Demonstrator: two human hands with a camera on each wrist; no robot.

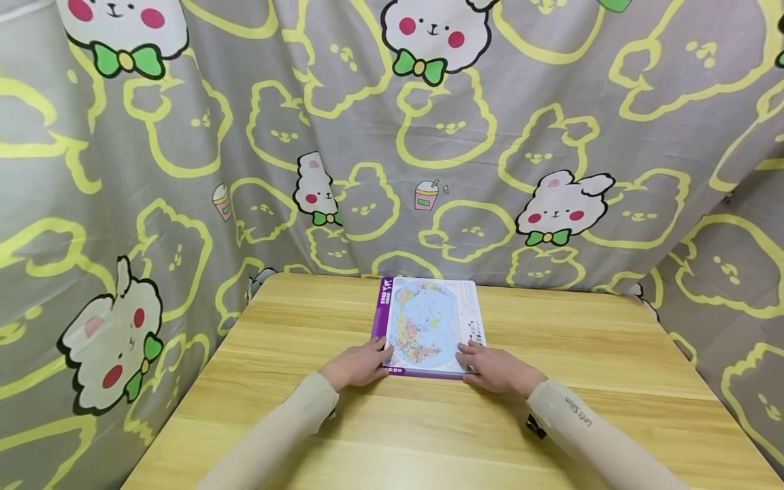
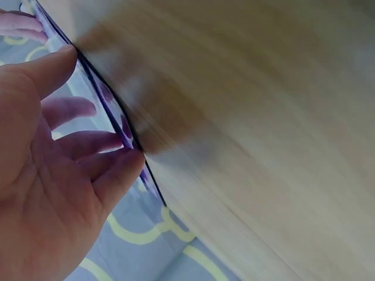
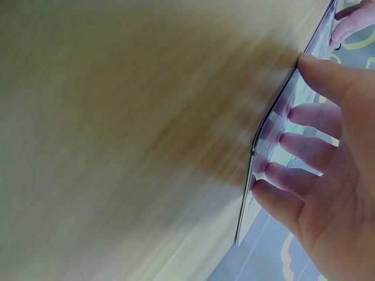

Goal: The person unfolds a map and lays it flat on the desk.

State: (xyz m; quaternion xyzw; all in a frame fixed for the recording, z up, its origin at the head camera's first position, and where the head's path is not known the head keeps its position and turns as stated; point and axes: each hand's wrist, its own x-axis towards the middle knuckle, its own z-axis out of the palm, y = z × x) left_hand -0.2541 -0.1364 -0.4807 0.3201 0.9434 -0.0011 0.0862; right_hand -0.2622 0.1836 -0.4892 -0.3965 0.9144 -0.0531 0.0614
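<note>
A thin, flat world map board (image 1: 429, 320) with a purple border along its left and near sides lies on the wooden table. At its near left corner rests my left hand (image 1: 358, 363), fingers spread and slightly bent. My right hand (image 1: 499, 367) touches the near right corner in much the same way. The left wrist view shows the left thumb and fingertips against the glossy board (image 2: 114, 108). In the right wrist view, the right thumb is at the near edge and the fingertips meet the board's surface (image 3: 272, 129). The board's underside is hidden.
The light wooden table (image 1: 429, 429) extends around the board on both sides and toward me. A grey curtain (image 1: 367, 136) with yellow outlines and white cartoon rabbits hangs behind the table and on both sides. A small black object (image 1: 535, 427) shows under the right sleeve.
</note>
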